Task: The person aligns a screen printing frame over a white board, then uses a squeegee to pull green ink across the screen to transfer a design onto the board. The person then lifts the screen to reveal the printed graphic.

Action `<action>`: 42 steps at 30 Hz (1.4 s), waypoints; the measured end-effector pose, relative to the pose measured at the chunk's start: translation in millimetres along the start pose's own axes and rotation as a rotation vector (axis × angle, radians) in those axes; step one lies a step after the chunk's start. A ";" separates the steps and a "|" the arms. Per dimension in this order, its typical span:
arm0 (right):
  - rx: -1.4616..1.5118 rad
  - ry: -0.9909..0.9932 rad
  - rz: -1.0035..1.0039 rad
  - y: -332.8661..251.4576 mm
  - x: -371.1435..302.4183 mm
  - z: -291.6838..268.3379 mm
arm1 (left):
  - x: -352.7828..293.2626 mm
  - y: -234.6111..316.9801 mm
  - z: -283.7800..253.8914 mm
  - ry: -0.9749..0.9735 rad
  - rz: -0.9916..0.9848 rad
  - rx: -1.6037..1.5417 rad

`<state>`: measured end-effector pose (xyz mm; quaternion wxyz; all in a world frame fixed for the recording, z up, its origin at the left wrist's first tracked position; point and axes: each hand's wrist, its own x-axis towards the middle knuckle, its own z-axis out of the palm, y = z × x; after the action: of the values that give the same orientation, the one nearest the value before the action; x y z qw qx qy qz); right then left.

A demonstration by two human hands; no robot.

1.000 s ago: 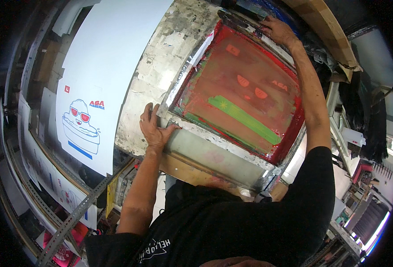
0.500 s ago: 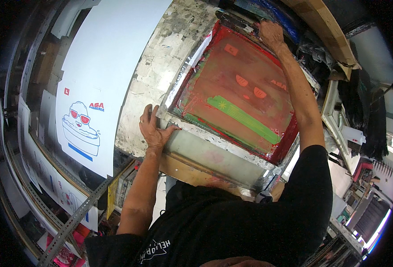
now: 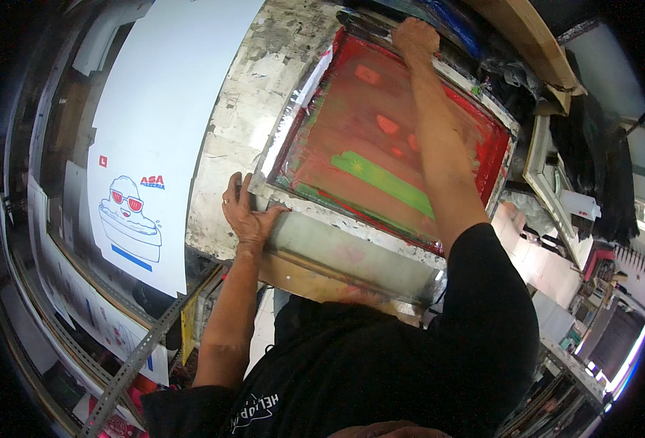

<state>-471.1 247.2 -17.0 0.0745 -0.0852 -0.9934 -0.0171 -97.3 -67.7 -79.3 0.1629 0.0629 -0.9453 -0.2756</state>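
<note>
Left hand (image 3: 248,221), fingers spread, rests at the frame (image 3: 337,223) corner; right hand (image 3: 416,38) reaches far forward, curled at a dark bar (image 3: 362,26), grip unclear. Red ink (image 3: 495,157) lines the frame.

Ref. = work table (image 3: 224,139): pale top, worn, blotched w/ dk stains. L of table: metal storage rack (image 3: 144,354), perforated angle rail running diag., gaps behind it v. dim. Below table's nr edge: narrow strip of pale floor (image 3: 262,332). Past table's far R corner: long brown cardboard (image 3: 530,47), dk clutter btwn it & table. R of table, farther out: grey wall (image 3: 607,84), part shadowed; dk hanging material (image 3: 603,197) below, blurred. Well R of table, twd nr end: cluttered shelving (image 3: 567,372), dk panel (image 3: 618,332), bright opening (image 3: 632,359), window or door, can't tell; strong bluish-wht light there.
</note>
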 end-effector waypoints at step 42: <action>-0.122 -0.172 0.581 124.6 -25.7 -42.5 | -2.3 -9.8 -4.4 -0.030 -0.022 -0.001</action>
<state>-418.4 363.6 23.7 -0.0132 -0.3711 -0.9273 -0.0473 -93.3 -77.7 -81.7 0.1458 0.0691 -0.9467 -0.2789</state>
